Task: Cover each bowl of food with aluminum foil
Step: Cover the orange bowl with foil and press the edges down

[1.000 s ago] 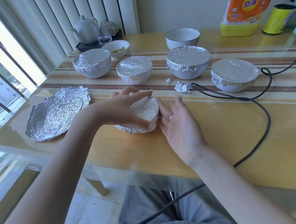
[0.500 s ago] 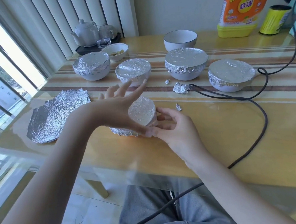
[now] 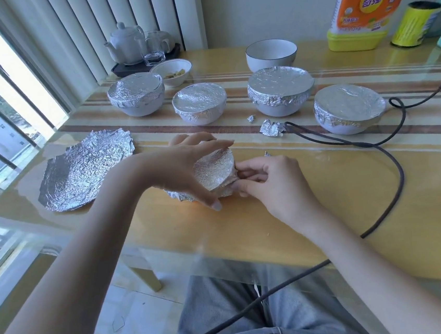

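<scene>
A small bowl wrapped in foil (image 3: 214,171) sits near the table's front, tilted toward me. My left hand (image 3: 184,168) grips it from the left, fingers over the far rim and thumb below. My right hand (image 3: 267,178) pinches the foil at the bowl's right side with curled fingers. Behind stand several foil-covered bowls (image 3: 137,94) (image 3: 199,103) (image 3: 279,89) (image 3: 349,111). A small bowl with food (image 3: 171,72) and a white bowl (image 3: 271,54) are uncovered at the back. A loose crumpled foil sheet (image 3: 86,168) lies to the left.
Foil scraps (image 3: 271,129) lie mid-table. A black cable (image 3: 393,165) loops across the right side and off the front edge. A yellow detergent bottle (image 3: 368,4), a yellow-black roll (image 3: 414,24) and a teapot tray (image 3: 136,47) stand at the back.
My left fingers have closed down over the bowl's rim. My right hand has turned from palm-up under the bowl to pinching the foil at its side.
</scene>
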